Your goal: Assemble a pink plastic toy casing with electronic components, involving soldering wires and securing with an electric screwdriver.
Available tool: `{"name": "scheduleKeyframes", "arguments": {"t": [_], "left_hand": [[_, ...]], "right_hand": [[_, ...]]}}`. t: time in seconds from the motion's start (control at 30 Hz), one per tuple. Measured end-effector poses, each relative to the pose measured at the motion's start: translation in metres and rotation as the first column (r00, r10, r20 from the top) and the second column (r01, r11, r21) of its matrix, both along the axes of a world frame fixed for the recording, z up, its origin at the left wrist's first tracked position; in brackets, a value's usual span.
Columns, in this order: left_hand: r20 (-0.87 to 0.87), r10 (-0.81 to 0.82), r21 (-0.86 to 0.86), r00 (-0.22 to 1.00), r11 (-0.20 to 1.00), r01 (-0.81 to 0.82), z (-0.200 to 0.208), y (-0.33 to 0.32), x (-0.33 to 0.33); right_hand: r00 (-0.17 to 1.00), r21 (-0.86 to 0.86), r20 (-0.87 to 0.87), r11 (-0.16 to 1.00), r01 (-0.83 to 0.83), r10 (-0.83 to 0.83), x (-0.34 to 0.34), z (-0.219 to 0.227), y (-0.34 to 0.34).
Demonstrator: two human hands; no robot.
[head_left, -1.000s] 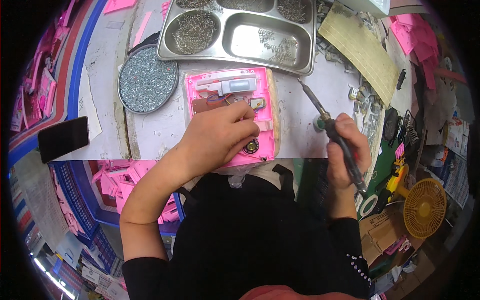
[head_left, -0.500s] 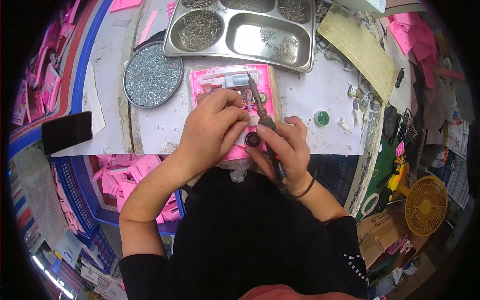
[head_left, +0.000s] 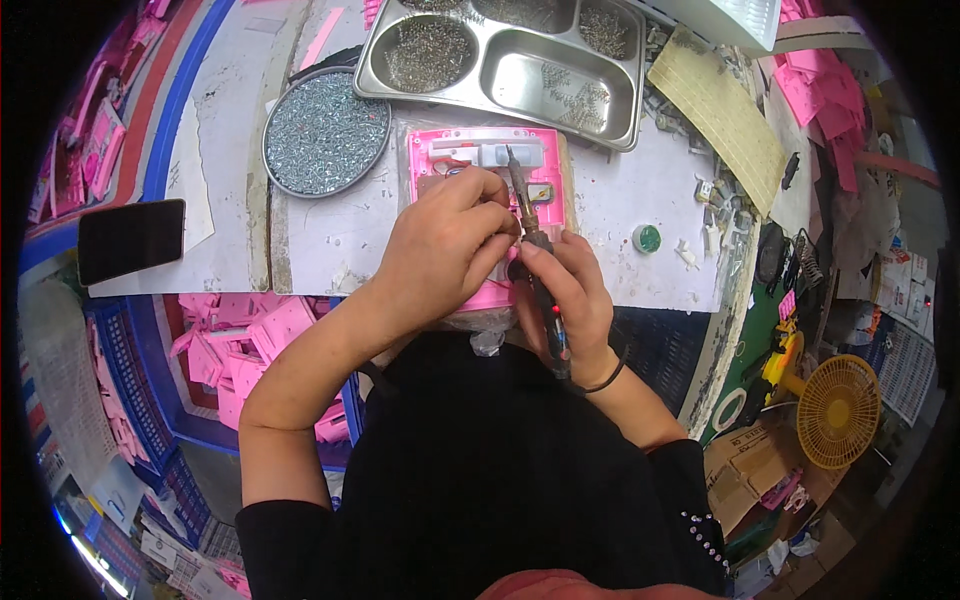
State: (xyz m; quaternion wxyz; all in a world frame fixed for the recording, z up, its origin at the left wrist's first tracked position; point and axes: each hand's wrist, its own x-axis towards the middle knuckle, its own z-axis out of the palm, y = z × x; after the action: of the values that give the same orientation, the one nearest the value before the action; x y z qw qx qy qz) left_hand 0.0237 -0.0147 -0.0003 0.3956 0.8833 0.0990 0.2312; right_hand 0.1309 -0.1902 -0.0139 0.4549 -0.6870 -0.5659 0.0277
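Observation:
A pink plastic casing (head_left: pixel 425 142) with a white and grey part, wires and a small board inside lies before me. My left hand (head_left: pixel 445 235) is over its left half, fingers pinched together; whatever they hold is hidden. In my right hand (head_left: pixel 578 300) is a soldering iron (head_left: pixel 538 240), its dark handle held upright and its metal tip pointing away from me, above the casing. The fingertips of both hands nearly meet over the casing's near part, which they largely cover.
A steel compartment tray (head_left: pixel 480 75) with small metal parts stands behind the casing. Left of it is a round dish of screws (head_left: pixel 327 130). A phone (head_left: pixel 130 240) lies far left, a small green pot (head_left: pixel 646 238) right. Crates of pink parts (head_left: pixel 285 330) stand below left, a yellow fan (head_left: pixel 838 410) at right.
The view has shifted slightly, so the casing and tray sit further right. A round black piece seen by my right fingers is now mostly hidden. My right hand keeps the soldering iron.

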Motion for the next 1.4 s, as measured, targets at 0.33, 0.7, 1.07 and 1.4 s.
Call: {"name": "scheduleKeyframes", "arguments": {"t": [0.33, 0.7, 1.07, 1.4], "left_hand": [[-0.071, -0.181, 0.034, 0.981, 0.982, 0.183, 0.007, 0.004, 0.005], [-0.138, -0.201, 0.142, 0.970, 0.965, 0.220, 0.007, 0.003, 0.009], [-0.147, -0.184, 0.182, 0.972, 0.961, 0.210, 0.006, 0.002, 0.008], [-0.131, -0.189, 0.174, 0.973, 0.962, 0.210, 0.006, 0.003, 0.008]], "right_hand": [[0.834, 0.038, -0.547, 0.993, 0.114, -0.075, 0.059, 0.041, -0.053], [0.882, -0.067, -0.454, 0.983, -0.174, 0.125, 0.079, 0.033, -0.038], [0.891, -0.101, -0.427, 0.971, -0.218, 0.156, 0.080, 0.036, -0.025], [0.894, -0.137, -0.418, 0.962, -0.237, 0.161, 0.078, 0.038, -0.021]]}}
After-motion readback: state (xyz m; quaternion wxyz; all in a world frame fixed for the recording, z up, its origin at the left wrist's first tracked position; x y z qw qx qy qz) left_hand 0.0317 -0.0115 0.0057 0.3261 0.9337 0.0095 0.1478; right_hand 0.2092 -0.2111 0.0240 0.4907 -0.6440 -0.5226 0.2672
